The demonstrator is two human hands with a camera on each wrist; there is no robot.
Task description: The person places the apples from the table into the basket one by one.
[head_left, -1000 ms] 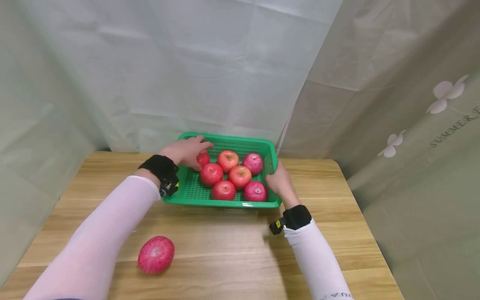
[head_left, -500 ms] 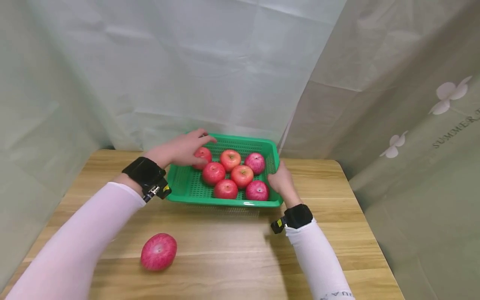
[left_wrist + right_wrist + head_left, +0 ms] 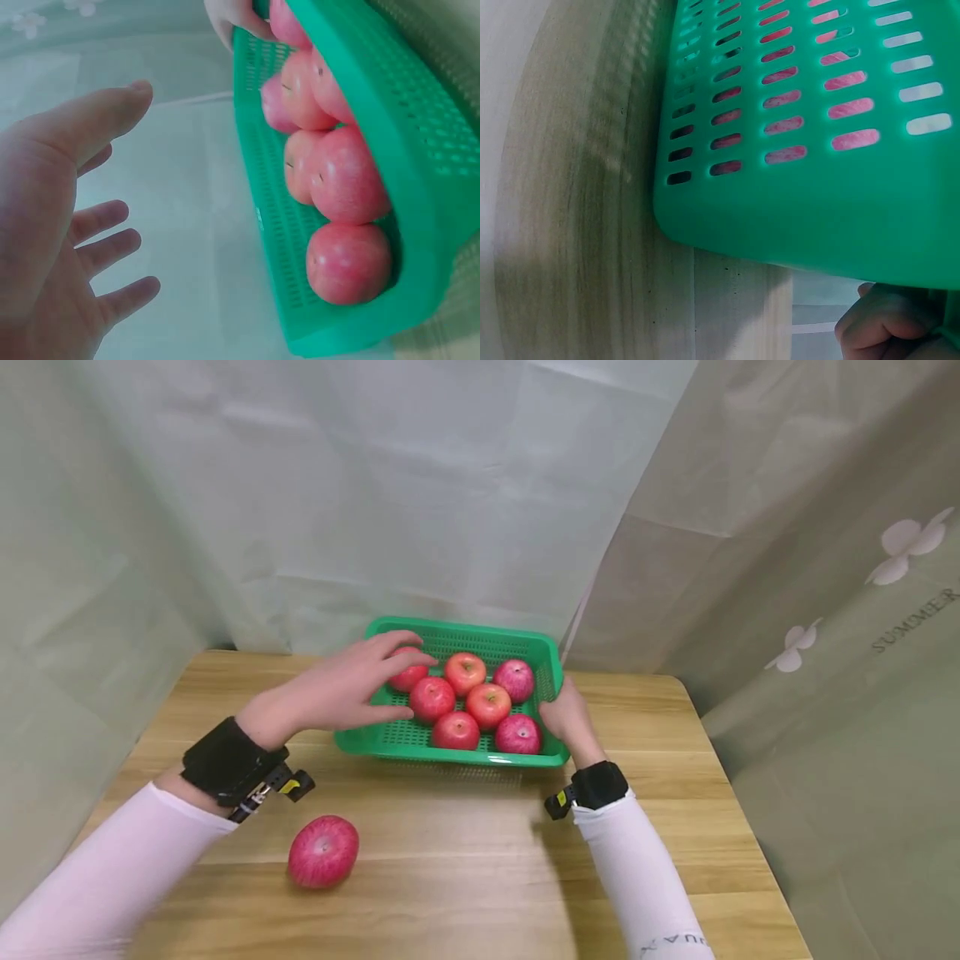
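Observation:
A green plastic basket (image 3: 450, 760) holds several red apples, with the leftmost apple (image 3: 409, 675) by its left end. My left hand (image 3: 337, 689) hovers over that end, fingers spread and holding nothing. The left wrist view shows this hand (image 3: 67, 217) apart from the basket (image 3: 259, 217). My right hand (image 3: 567, 714) grips the basket's right rim, thumb on the inner side. In the right wrist view, its curled fingers (image 3: 885, 322) are partly hidden at the rim. One more apple (image 3: 323, 852) sits on the table in front of the basket, left of the middle.
The wooden table (image 3: 450, 877) has its back edge close to a pale hanging curtain (image 3: 420, 493). Another curtain with flower prints (image 3: 795, 647) hangs at the right. Slots run through the basket's side wall (image 3: 780, 120).
My left hand has come away from the leftmost apple, moving back and to the left, and its fingers have spread. The apple stays in the basket. My right hand keeps its grip on the rim.

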